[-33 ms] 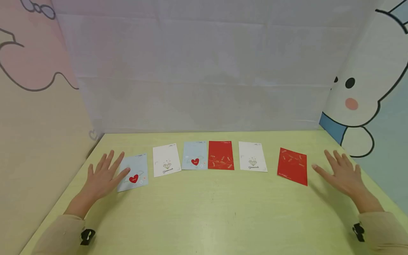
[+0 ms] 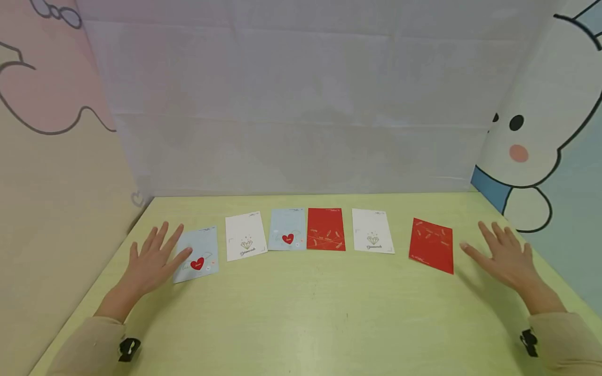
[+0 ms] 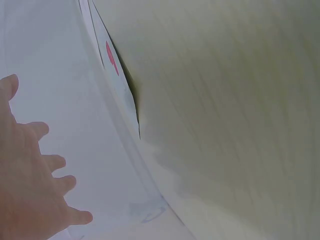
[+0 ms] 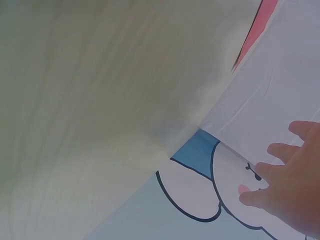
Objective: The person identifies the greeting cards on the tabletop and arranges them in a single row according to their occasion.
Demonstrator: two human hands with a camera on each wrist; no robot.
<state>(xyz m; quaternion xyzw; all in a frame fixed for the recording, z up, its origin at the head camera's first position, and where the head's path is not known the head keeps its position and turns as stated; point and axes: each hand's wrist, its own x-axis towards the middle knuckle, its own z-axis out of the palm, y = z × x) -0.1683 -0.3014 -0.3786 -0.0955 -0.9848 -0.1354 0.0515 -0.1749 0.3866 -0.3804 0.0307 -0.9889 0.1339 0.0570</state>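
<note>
My left hand [image 2: 149, 265], fingers spread and holding nothing, is at the left by a light blue card [image 2: 207, 245] with a red heart. In the head view its thumb overlaps that card's edge; the left wrist view shows the hand apart from it. My right hand [image 2: 510, 261], also spread and free of any object, is just right of a tilted red card [image 2: 431, 245]. Between these lie a white diamond card [image 2: 244, 230], a second light blue heart card [image 2: 286, 222], an upright red card [image 2: 325, 224] and another white diamond card [image 2: 371, 227].
The cards lie in a loose row across the far half of a pale yellow-green table [image 2: 301, 318]. A white sheet [image 2: 301, 115] hangs behind it. Cartoon-printed curtains [image 2: 56, 209] flank both sides. Dark wrist straps [image 2: 129, 349] show at the sleeves.
</note>
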